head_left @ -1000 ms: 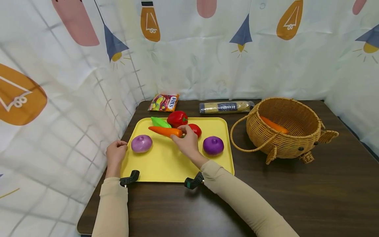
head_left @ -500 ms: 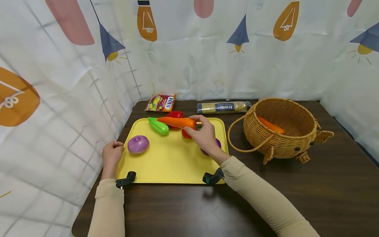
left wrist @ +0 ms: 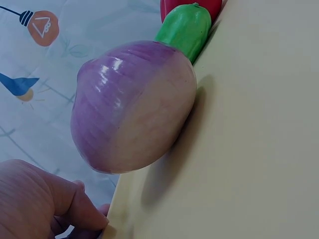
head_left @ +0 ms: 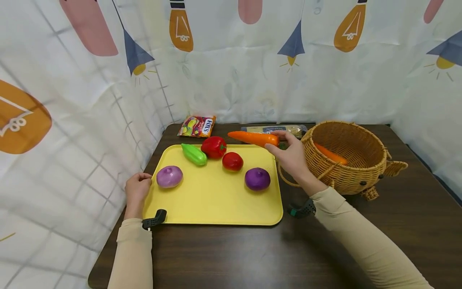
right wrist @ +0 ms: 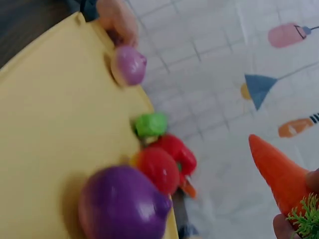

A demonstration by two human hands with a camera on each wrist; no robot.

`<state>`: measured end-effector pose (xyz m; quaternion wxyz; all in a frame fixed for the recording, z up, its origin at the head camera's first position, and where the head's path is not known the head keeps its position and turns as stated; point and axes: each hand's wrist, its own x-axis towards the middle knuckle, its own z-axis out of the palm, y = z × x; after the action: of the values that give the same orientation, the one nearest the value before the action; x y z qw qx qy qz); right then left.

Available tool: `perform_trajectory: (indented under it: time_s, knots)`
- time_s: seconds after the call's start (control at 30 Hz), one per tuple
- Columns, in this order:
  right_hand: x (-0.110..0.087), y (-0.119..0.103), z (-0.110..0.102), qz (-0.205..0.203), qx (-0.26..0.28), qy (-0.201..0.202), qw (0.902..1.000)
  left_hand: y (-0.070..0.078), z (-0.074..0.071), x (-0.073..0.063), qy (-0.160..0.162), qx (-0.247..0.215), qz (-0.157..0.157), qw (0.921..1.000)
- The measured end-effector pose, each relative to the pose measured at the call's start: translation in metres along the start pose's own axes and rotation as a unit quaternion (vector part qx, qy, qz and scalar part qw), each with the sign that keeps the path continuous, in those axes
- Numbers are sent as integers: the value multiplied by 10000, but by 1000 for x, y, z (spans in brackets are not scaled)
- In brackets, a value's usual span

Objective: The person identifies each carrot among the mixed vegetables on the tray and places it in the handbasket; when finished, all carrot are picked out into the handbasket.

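My right hand (head_left: 290, 154) pinches an orange carrot (head_left: 252, 138) by its thick end, above the tray's back right corner and left of the wicker basket (head_left: 339, 176). Green leafy tufts (right wrist: 306, 216) show at that end in the right wrist view. With thumb and fingers, my left hand (head_left: 138, 190) grips the left rim of the yellow tray (head_left: 216, 208). Close to it sits a light purple onion (head_left: 169, 176). Also on the tray are a green vegetable (head_left: 194, 154), a red bell pepper (head_left: 214, 147), a red tomato (head_left: 232, 161) and a dark purple onion (head_left: 257, 179).
Inside the basket lies another carrot (head_left: 330, 153); the basket's handle loops out to its left, partly behind my right hand. A Fox's sweets bag (head_left: 197, 126) and a pasta packet (head_left: 299, 130) lie along the table's back edge. A patterned curtain (head_left: 231, 72) hangs behind.
My right hand has lifted the carrot off the tray area and carried it rightward toward the basket. The tomato and dark onion are uncovered now. My left hand stays on the tray rim.
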<state>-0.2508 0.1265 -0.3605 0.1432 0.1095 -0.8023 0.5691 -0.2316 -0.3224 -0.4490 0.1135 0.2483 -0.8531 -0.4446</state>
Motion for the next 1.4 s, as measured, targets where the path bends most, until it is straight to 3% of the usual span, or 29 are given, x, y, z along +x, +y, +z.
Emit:
perform_trajectory:
  time_s: [0.3,0.73,1.4]
  knots:
    - [5,9,-58,-26,-775,496,9958,-2,-2,-1,86,39,11,10000]
    - [5,10,-128,428,-1163,726,9896,-3,-3,-2,104,109,67,9999]
    - [-14,27,-193,1096,-977,1264,9811,-4,-1,1,-23,79,38,10000]
